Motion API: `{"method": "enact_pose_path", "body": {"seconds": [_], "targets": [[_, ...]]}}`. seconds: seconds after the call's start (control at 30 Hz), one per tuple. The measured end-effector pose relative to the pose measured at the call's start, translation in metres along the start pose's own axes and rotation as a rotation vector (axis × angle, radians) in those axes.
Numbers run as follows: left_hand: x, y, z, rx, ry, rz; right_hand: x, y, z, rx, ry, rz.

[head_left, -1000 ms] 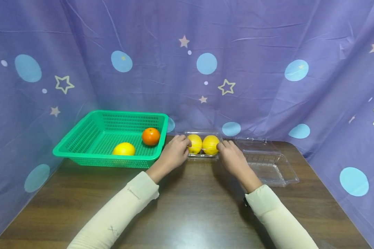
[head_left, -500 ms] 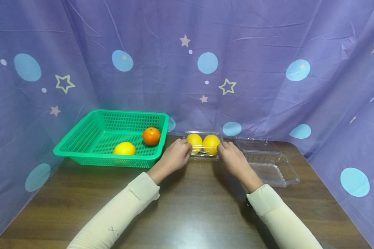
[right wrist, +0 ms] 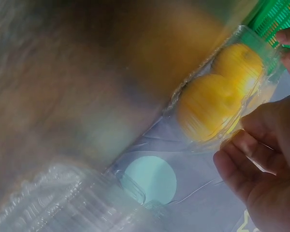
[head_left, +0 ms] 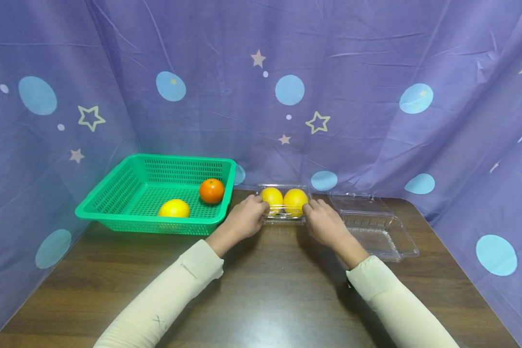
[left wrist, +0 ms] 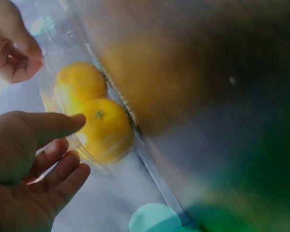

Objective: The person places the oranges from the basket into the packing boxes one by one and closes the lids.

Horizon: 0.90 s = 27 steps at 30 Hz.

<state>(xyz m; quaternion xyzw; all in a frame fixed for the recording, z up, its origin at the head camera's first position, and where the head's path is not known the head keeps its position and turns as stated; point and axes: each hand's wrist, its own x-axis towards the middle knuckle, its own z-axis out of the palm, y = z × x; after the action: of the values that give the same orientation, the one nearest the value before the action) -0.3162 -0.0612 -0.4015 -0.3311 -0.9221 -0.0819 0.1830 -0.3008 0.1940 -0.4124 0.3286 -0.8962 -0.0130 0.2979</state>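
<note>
Two yellow citrus fruits, the left fruit (head_left: 271,197) and the right fruit (head_left: 295,199), sit side by side in a clear plastic clamshell box (head_left: 284,222) at the back of the table. My left hand (head_left: 247,216) pinches the clear lid at its left front corner between thumb and fingers. At the opposite corner my right hand (head_left: 325,223) pinches the same lid. In the left wrist view the lid stretches over the fruit (left wrist: 106,130), with a stem scar showing. The right wrist view shows the clear film in front of the fruit (right wrist: 208,108), close to my fingertips.
A green slotted basket (head_left: 113,223) stands on the left, holding a yellow fruit (head_left: 174,208) and an orange-red fruit (head_left: 211,191). Right of my right hand lies another clear clamshell (head_left: 374,239) with its lid up. A purple curtain (head_left: 226,96) hangs behind the wooden table (head_left: 269,290).
The lid's front edge has come lower across the front of the fruits. Both hands have stayed at its corners, shifting only slightly. The basket and the other clamshell have not moved.
</note>
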Motion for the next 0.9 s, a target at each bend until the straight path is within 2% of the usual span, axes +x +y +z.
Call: {"method": "enact_pose_path", "body": {"seconds": [0.1, 0.23, 0.33, 0.43, 0.67, 0.9], "targets": [[0.0006, -0.0006, 0.0013, 0.077, 0.018, 0.064, 0.0010, 0.0004, -0.0011, 0.003, -0.011, -0.008], [0.0006, -0.0019, 0.0044, 0.168, 0.089, 0.157, 0.0021, 0.0009, -0.0024, -0.008, -0.024, -0.031], [0.0002, -0.0036, 0.0067, 0.199, 0.134, 0.194, 0.0024, 0.0016, -0.0026, -0.038, -0.034, -0.062], [0.0002, -0.0054, 0.0080, 0.204, 0.140, 0.197, 0.0030, 0.0030, -0.0012, -0.077, -0.046, -0.093], [0.0008, -0.0066, 0.0084, 0.180, 0.098, 0.187, 0.0034, 0.0066, 0.0032, -0.142, -0.033, -0.163], [0.0003, -0.0065, 0.0101, 0.183, 0.105, 0.189, 0.0044, 0.0090, 0.0021, -0.182, -0.028, -0.231]]}}
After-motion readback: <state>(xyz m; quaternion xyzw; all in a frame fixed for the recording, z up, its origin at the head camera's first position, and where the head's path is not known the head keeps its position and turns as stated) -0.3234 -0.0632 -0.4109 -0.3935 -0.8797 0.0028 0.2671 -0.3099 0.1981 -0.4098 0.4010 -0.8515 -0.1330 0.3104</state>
